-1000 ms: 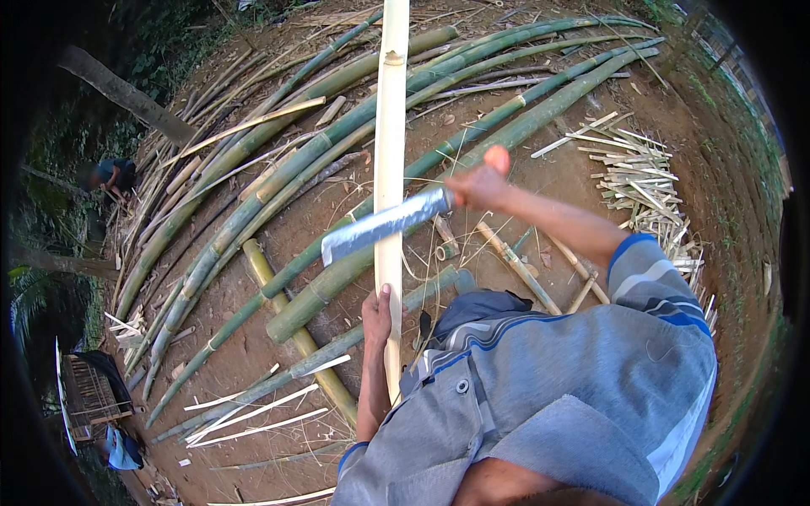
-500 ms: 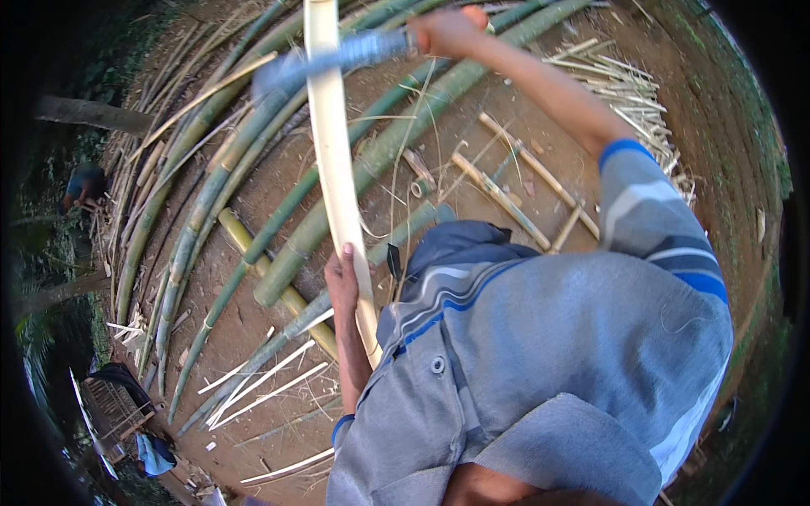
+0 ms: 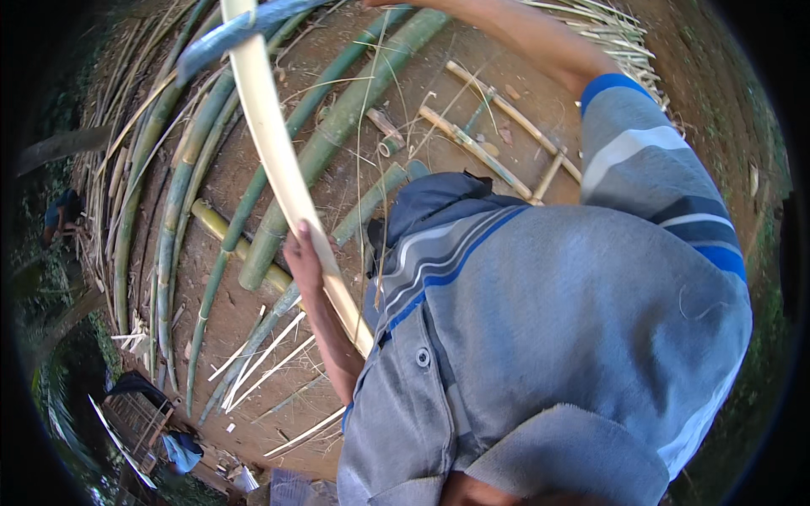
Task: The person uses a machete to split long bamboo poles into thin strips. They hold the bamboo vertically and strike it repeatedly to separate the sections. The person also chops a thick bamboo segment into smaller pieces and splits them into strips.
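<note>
A long pale split-bamboo strip slants from the top edge down to my waist. My left hand is wrapped round its lower part, thumb lying on the pale inner face. Across the strip's upper end lies the blade of a machete, at the top of the view. My right arm reaches up and leftward; only a sliver of my right hand shows at the top edge, in line with the machete. Its handle is out of view; half a second ago this hand was gripping it.
Thick green bamboo poles lie on the dirt ahead and leftward. A bamboo frame rests beyond my knees, and a pile of split sticks lies far right. Thin pale strips are scattered at lower left. Another person is at far left.
The strip, my left hand and the machete have shifted left and up in view as the view moved. My right hand has slid mostly out at the top; the blade still crosses the strip.
</note>
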Demonstrator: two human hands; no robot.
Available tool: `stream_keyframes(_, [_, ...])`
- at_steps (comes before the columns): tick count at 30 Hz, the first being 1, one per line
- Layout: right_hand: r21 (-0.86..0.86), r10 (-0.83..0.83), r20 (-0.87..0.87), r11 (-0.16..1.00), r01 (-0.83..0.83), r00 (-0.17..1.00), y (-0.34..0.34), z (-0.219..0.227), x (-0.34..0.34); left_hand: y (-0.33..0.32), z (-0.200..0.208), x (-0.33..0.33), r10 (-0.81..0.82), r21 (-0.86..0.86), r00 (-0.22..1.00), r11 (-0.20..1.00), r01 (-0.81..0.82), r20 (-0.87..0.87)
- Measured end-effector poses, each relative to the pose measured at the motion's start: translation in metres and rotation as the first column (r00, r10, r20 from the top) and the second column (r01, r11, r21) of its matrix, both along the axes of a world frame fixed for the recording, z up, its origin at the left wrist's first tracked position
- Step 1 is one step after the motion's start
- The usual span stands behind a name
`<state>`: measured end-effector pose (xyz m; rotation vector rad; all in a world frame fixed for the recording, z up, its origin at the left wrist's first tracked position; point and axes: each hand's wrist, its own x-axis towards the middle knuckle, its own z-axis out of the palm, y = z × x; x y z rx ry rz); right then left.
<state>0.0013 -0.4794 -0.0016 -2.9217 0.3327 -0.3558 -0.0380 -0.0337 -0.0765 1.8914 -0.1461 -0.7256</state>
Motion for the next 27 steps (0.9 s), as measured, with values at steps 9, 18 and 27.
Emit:
stream_keyframes(9, [-0.075,0.068,-0.254,0.993,-0.09,0.965,-0.002,0.031,-0.004,-0.001,-0.005,0.005,-0.007,-0.109,1.0,0.994,0.005,-0.018])
stream_keyframes(18, [-0.282,0.02,0.001,0.959,-0.019,1.0,0.045,0.045,-0.032,0.02,0.004,-0.008,-0.035,-0.16,0.996,0.987,0.022,-0.08])
stream_keyframes(27, [-0.283,-0.096,0.077,0.952,0.114,0.992,0.002,0.077,-0.003,-0.001,0.009,-0.005,0.03,-0.114,0.999,0.993,-0.033,-0.031])
